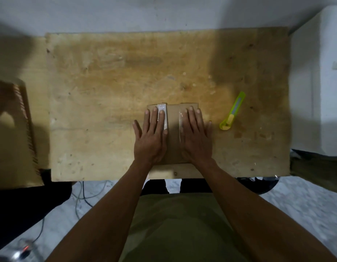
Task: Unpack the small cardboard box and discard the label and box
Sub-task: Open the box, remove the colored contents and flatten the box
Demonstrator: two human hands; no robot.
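Note:
A small brown cardboard box lies flat near the front edge of the wooden table. A white label under clear tape sits on its left part, and a strip of clear tape runs down its right part. My left hand lies flat on the left half with straight fingers, partly covering the label. My right hand lies flat on the right half, fingers straight. Neither hand grips anything.
A lime-green utility knife lies on the table to the right of the box. A large brown cardboard bin stands at the left of the table. A white block stands at the right. Cables lie on the floor below.

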